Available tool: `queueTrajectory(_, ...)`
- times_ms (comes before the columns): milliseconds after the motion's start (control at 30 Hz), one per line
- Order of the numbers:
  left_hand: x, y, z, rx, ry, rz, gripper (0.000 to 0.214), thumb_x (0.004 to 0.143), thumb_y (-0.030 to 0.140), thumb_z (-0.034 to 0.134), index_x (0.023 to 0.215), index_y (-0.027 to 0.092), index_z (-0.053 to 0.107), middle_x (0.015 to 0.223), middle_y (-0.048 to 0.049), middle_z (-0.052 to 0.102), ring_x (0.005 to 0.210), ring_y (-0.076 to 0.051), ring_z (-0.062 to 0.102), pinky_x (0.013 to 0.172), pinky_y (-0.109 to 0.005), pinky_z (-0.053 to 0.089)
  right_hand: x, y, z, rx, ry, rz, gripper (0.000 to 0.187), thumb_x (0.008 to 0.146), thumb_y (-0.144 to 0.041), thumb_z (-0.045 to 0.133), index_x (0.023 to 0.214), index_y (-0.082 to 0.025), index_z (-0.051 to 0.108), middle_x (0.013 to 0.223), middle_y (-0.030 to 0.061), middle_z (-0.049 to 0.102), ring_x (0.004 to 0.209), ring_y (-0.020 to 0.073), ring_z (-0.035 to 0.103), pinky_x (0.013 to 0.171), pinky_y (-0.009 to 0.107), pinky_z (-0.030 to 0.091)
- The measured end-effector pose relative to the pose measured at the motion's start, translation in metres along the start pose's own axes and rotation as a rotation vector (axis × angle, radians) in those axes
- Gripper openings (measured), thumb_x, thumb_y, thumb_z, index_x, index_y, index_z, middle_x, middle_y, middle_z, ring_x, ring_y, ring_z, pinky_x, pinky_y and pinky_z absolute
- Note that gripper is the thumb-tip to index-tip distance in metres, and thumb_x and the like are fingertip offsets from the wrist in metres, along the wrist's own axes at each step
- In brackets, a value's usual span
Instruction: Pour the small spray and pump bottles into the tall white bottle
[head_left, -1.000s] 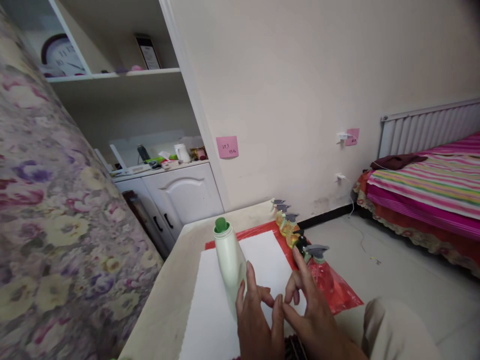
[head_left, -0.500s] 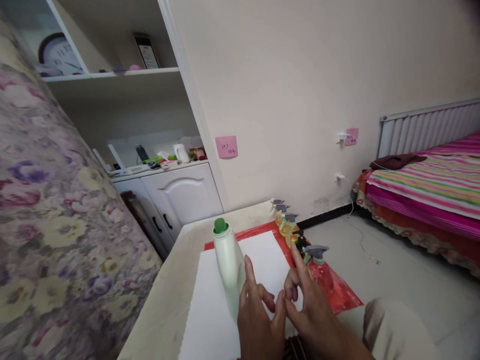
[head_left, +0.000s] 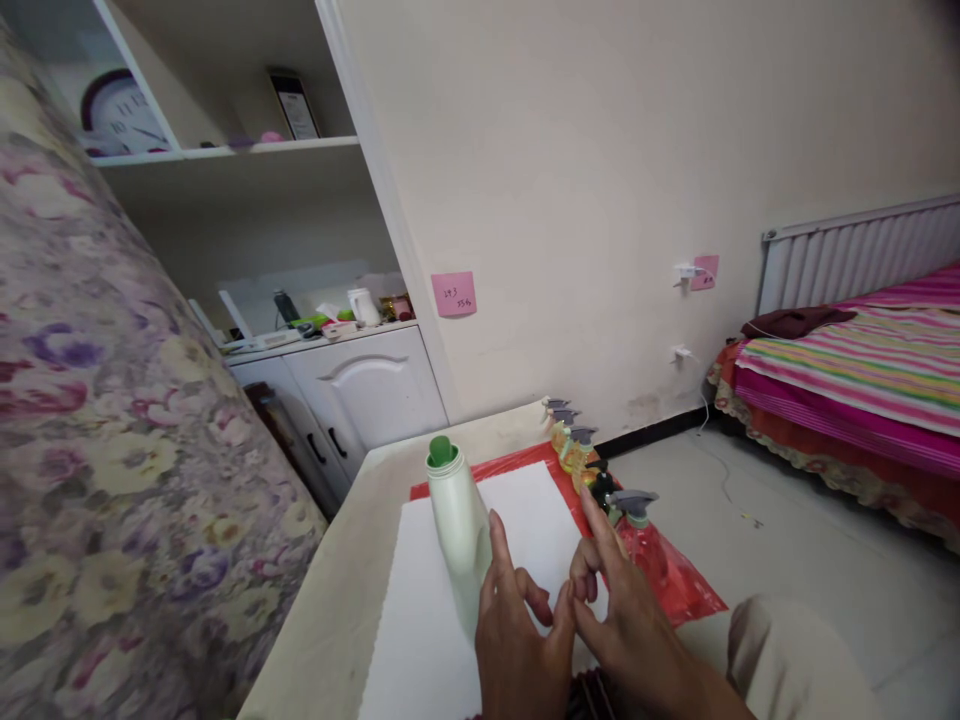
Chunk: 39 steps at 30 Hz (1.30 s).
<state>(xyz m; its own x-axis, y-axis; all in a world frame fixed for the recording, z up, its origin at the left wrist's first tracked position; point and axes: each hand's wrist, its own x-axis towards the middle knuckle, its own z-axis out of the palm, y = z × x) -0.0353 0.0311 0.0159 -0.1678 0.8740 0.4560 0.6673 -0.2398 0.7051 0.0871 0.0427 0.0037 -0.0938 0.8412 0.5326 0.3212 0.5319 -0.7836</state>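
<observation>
A pale green bottle (head_left: pixel 456 525) with a green spout in its uncapped mouth stands on a white sheet (head_left: pixel 416 630). My left hand (head_left: pixel 521 625) is just right of the bottle, index finger stretched up and thumb out; whether it touches the bottle I cannot tell. Close by on the right, my right hand (head_left: pixel 619 615) points its index finger towards the spray bottles. The two thumb tips meet, and the other visible fingers are bent. Nothing shows in either hand. A clear spray bottle (head_left: pixel 636 525) with a grey trigger head stands beyond my right hand.
Several spray bottles, some with yellow liquid (head_left: pixel 576 455), line the table's right edge on a red plastic sheet (head_left: pixel 682 590). The pale table (head_left: pixel 341 565) stands against the wall. A floral curtain (head_left: pixel 112 450) hangs at left; a bed (head_left: pixel 862 370) is at right.
The view has shifted very slightly. Both hands keep the same pose, and the bottles stand where they were.
</observation>
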Motion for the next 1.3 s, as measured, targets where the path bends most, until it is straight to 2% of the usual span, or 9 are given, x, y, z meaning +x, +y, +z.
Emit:
queueTrajectory(200, 0.001, -0.002, -0.003, 0.015, -0.067, 0.023, 0.086, 0.085, 0.036, 0.055, 0.152, 0.014, 0.006, 0.060, 0.0072, 0.051, 0.063, -0.021, 0.059, 0.069, -0.036, 0.047, 0.000, -0.003, -0.001, -0.018, 0.002, -0.013, 0.088, 0.083, -0.012, 0.046, 0.151, -0.030, -0.007, 0.072, -0.0053, 0.049, 0.068, 0.0179, 0.053, 0.073, 0.038, 0.050)
queueTrajectory(400, 0.001, -0.007, -0.002, 0.044, -0.041, 0.035, 0.086, 0.085, 0.034, 0.056, 0.152, 0.015, 0.007, 0.059, 0.0074, 0.052, 0.061, -0.020, 0.060, 0.066, -0.034, 0.049, 0.000, 0.004, 0.002, -0.007, 0.001, -0.006, 0.087, 0.084, -0.012, 0.048, 0.152, -0.028, -0.004, 0.074, -0.0048, 0.051, 0.071, 0.0177, 0.054, 0.093, 0.047, 0.046)
queueTrajectory(500, 0.000, -0.021, -0.001, 0.035, -0.046, 0.122, 0.069, 0.087, 0.034, 0.053, 0.148, 0.015, 0.027, 0.064, 0.0039, 0.059, 0.064, -0.019, 0.063, 0.069, -0.034, 0.051, -0.003, 0.013, 0.005, -0.005, -0.054, 0.018, 0.088, 0.082, -0.013, 0.055, 0.151, -0.031, 0.005, 0.080, -0.0040, 0.056, 0.074, 0.0172, 0.057, 0.097, 0.050, 0.044)
queueTrajectory(600, -0.004, -0.047, 0.002, -0.006, -0.018, 0.199, 0.044, 0.089, 0.036, 0.050, 0.129, 0.016, 0.055, 0.075, -0.0029, 0.067, 0.072, -0.019, 0.066, 0.073, -0.033, 0.052, -0.012, 0.032, 0.009, 0.029, -0.144, 0.057, 0.080, 0.076, -0.010, 0.059, 0.146, -0.034, 0.027, 0.097, -0.0003, 0.062, 0.083, 0.0176, 0.061, 0.094, 0.047, 0.048)
queueTrajectory(700, -0.011, -0.073, 0.004, -0.056, 0.052, 0.149, 0.036, 0.088, 0.042, 0.050, 0.112, 0.018, 0.065, 0.082, -0.0051, 0.070, 0.076, -0.020, 0.067, 0.072, -0.032, 0.053, -0.026, 0.058, 0.012, 0.109, -0.171, 0.131, 0.066, 0.073, -0.008, 0.060, 0.134, -0.030, 0.047, 0.107, 0.0029, 0.064, 0.090, 0.0183, 0.064, 0.092, 0.044, 0.050)
queueTrajectory(900, -0.018, -0.121, -0.012, -0.068, 0.244, -0.166, 0.049, 0.079, 0.059, 0.053, 0.108, 0.021, 0.063, 0.082, -0.0030, 0.067, 0.075, -0.023, 0.065, 0.073, -0.035, 0.051, -0.054, 0.103, -0.006, 0.295, -0.030, 0.394, 0.039, 0.075, -0.026, 0.067, 0.113, -0.020, 0.061, 0.103, 0.0089, 0.070, 0.094, 0.0249, 0.067, 0.086, 0.046, 0.054)
queueTrajectory(1033, -0.010, -0.158, -0.023, -0.055, 0.240, -0.298, 0.059, 0.077, 0.061, 0.053, 0.118, 0.019, 0.058, 0.091, -0.0045, 0.066, 0.083, -0.025, 0.064, 0.077, -0.036, 0.051, -0.064, 0.129, -0.033, 0.266, 0.175, 0.460, 0.035, 0.074, -0.038, 0.069, 0.104, -0.019, 0.063, 0.102, 0.0094, 0.070, 0.097, 0.0268, 0.067, 0.089, 0.045, 0.053)
queueTrajectory(1167, 0.003, -0.187, -0.021, -0.064, 0.194, -0.362, 0.056, 0.084, 0.058, 0.043, 0.122, 0.020, 0.055, 0.093, -0.0051, 0.067, 0.085, -0.025, 0.064, 0.079, -0.037, 0.050, -0.067, 0.161, -0.053, 0.124, 0.448, 0.499, 0.054, 0.067, -0.046, 0.074, 0.111, -0.020, 0.057, 0.113, 0.0111, 0.066, 0.105, 0.0292, 0.064, 0.095, 0.046, 0.051)
queueTrajectory(1300, 0.008, -0.206, -0.009, -0.102, 0.164, -0.356, 0.054, 0.086, 0.057, 0.040, 0.120, 0.019, 0.056, 0.081, -0.0014, 0.066, 0.071, -0.022, 0.062, 0.073, -0.035, 0.050, -0.063, 0.190, -0.053, 0.025, 0.437, 0.486, 0.086, 0.062, -0.047, 0.077, 0.134, -0.019, 0.041, 0.139, 0.0163, 0.050, 0.127, 0.0319, 0.050, 0.109, 0.050, 0.038)
